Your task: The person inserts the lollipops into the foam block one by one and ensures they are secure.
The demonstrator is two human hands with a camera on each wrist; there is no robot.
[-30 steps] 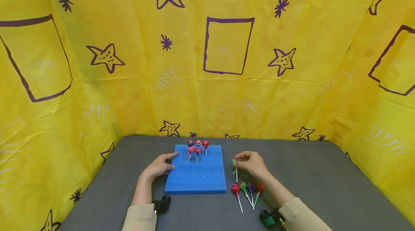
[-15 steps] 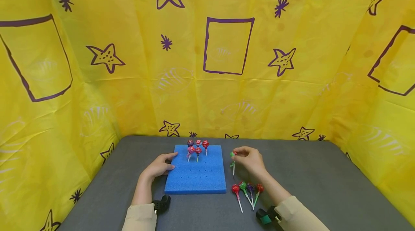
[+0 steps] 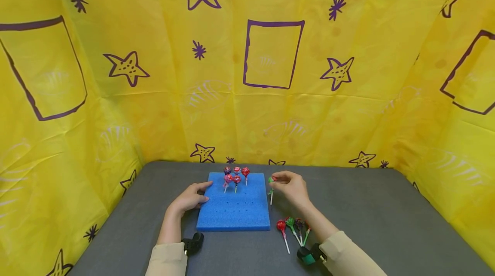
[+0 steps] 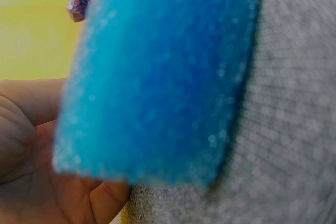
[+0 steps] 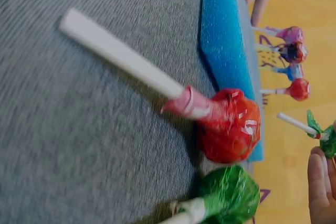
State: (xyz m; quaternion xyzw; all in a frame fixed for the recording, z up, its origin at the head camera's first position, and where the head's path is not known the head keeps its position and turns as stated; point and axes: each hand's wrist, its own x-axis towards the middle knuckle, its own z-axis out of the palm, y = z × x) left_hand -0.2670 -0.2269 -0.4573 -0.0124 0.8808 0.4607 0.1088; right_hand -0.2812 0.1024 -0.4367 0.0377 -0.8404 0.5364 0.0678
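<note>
Over the right edge of the blue foam block (image 3: 247, 220), my right hand (image 3: 292, 188) pinches a green-and-red wrapped lollipop (image 3: 272, 180) by its head. Its white stick points down, and in the right wrist view the lollipop (image 5: 328, 144) is partly cut off by the frame. My left hand (image 3: 189, 199) rests against the block's left edge, index finger and thumb spread along it. Several lollipops, among them a red one (image 3: 245, 172) and a pink one (image 3: 228, 179), stand upright in the back part of the block. Rows of small holes show in front of them.
Right of the block's front corner, several loose lollipops lie on the dark grey table (image 3: 359, 216), including a red one (image 3: 281, 225) and a green one (image 3: 290, 222). My right wrist strap partly covers them. A yellow patterned curtain (image 3: 270, 108) surrounds the table.
My right hand has lifted the green lollipop from beside the loose ones and carried it back and left to the block's edge. The left hand stays in place.
</note>
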